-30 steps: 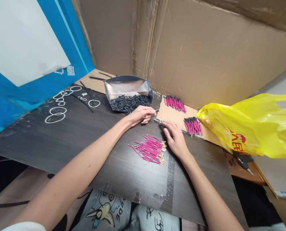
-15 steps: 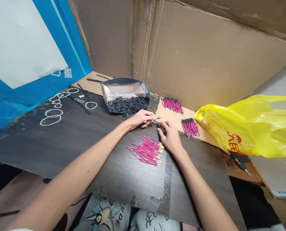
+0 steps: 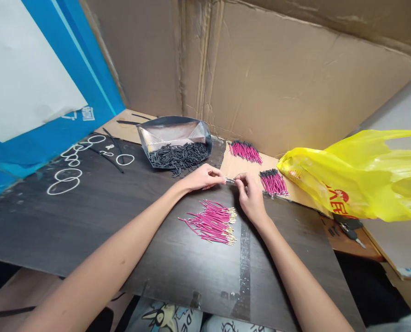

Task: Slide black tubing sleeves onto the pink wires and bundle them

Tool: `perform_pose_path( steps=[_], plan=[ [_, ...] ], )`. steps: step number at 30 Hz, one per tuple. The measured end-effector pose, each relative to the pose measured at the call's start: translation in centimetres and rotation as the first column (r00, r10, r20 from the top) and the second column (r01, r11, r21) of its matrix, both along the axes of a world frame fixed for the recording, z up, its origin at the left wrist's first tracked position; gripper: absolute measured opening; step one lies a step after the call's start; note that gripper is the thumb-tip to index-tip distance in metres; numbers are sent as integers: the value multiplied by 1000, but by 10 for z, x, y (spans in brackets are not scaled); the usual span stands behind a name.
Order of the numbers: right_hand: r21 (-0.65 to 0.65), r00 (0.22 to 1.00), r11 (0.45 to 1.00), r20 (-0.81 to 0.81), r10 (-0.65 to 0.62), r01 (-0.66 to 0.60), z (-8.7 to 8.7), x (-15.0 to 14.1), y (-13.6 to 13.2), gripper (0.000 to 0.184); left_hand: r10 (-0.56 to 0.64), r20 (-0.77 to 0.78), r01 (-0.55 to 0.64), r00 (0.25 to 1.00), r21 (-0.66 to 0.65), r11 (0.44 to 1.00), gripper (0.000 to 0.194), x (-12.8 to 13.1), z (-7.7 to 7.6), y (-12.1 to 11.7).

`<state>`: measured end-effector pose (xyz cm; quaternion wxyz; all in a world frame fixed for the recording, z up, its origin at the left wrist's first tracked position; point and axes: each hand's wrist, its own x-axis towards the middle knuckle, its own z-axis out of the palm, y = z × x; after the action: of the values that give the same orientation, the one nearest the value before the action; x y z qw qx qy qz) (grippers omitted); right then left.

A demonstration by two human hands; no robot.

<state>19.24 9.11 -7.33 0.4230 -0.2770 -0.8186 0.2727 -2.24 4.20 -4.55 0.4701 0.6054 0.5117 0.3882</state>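
Both hands are pinched around a short, thin piece [image 3: 230,180] with a shiny light part; its exact kind is too small to make out. My left hand [image 3: 205,177] grips its left end, and the fingertips of my right hand [image 3: 249,193] close on the right end. Below them on the dark table lies a loose bundle of pink wires [image 3: 210,221] with gold terminals pointing right. Just behind my left hand is a foil-lined tray [image 3: 174,131] heaped with short black sleeves [image 3: 181,156].
Two bunches of pink wires with black sleeves, a back bunch [image 3: 245,151] and a nearer bunch [image 3: 273,183], lie on a cardboard strip [image 3: 230,163]. White rings [image 3: 63,184] and black tubes [image 3: 105,157] are at left. A yellow plastic bag [image 3: 357,180] and keys [image 3: 352,233] lie right.
My right hand has shifted slightly right, with fingers now pinched, and the thin piece is stretched between both hands. A black sleeve that showed at my left fingertips is no longer distinct.
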Motion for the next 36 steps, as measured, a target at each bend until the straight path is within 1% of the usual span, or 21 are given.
perform_pose_path(
  steps=[4, 7, 14, 19, 26, 28, 29, 31, 32, 34, 35, 36],
  plan=[
    [-13, 999, 999, 3, 51, -51, 2, 1, -2, 17, -18, -42, 18, 999, 6, 1000, 32, 1, -2, 0],
    [-29, 998, 998, 14, 64, -63, 3, 1, -3, 17, -30, -67, 30, 997, 7, 1000, 34, 1, -2, -1],
    [9, 1000, 1000, 1, -24, 24, 4, 3, -3, 18, -46, -67, 47, 997, 22, 999, 37, 0, -2, 0],
    [21, 999, 999, 9, -34, 34, 4, 3, -2, 18, -50, -59, 52, 997, 30, 998, 35, -1, -4, 1],
    [-20, 1000, 1000, 6, 19, -19, 5, 3, -3, 19, -36, -94, 38, 995, 24, 999, 34, 0, -2, 0],
    [-53, 999, 998, -17, 37, -38, 4, 3, -4, 18, -40, -109, 42, 993, 15, 999, 35, 0, -1, 0],
    [-92, 998, 994, -40, 47, -51, 4, 3, -3, 17, -47, -120, 49, 992, 14, 999, 34, 0, -1, 0],
    [-234, 990, 966, -107, 90, -114, 3, 4, -1, 20, -70, -146, 76, 987, 31, 997, 32, 0, -3, 1],
    [-325, 982, 932, -141, 123, -164, 2, 5, 1, 24, -83, -157, 92, 984, 48, 995, 30, 0, -3, 2],
    [-483, 964, 837, -191, 185, -256, 3, 7, 5, 33, -105, -169, 119, 980, 74, 990, 27, 0, -4, 2],
    [-532, 958, 799, -202, 201, -280, 3, 8, 7, 37, -116, -170, 131, 979, 76, 989, 26, 1, -5, 3],
    [-561, 957, 776, -202, 209, -288, 4, 8, 9, 40, -130, -167, 143, 977, 71, 987, 27, 1, -4, 2]
  ],
)
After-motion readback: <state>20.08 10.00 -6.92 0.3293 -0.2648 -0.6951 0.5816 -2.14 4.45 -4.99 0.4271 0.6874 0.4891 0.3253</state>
